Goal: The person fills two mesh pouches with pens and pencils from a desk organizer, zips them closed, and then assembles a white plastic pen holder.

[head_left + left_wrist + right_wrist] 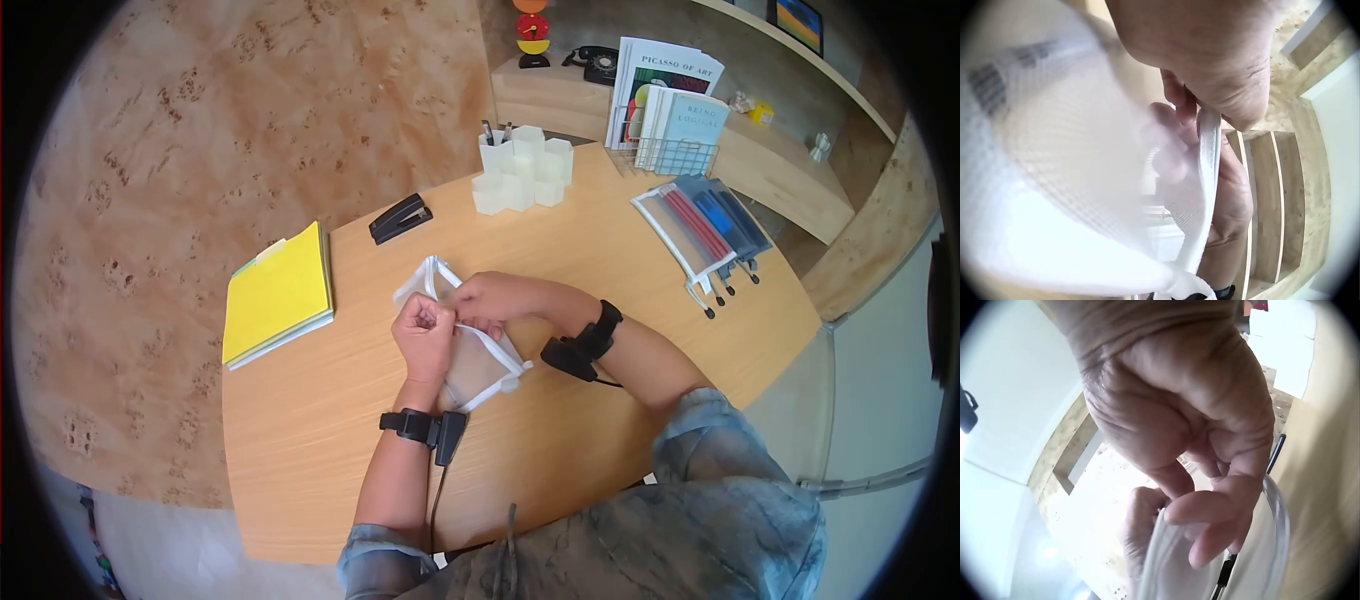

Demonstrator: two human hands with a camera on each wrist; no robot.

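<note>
White mesh gathers between the fingers: the left hand (423,335) has its fingers curled in, pinching the trim (1209,150) of the soft pouch (478,365), while the right hand (490,298) bends its thumb and fingers round the same edge; how much fabric they grip is hidden. The holds sit close together, so an uneven tug could, I judge, pull the trim out of the lighter pinch or twist it into a fold. The mesh looks limp enough to crease or catch a fingertip, and hard pulling might strain the seam. The pouch slants over the table (340,440) in front of the person, its lower part spread below the hands. A loose cable (438,500) hangs from the left wrist's camera and could snag if that arm moves sharply. The black stapler (402,217) lies beyond, probably too far off to interfere.
</note>
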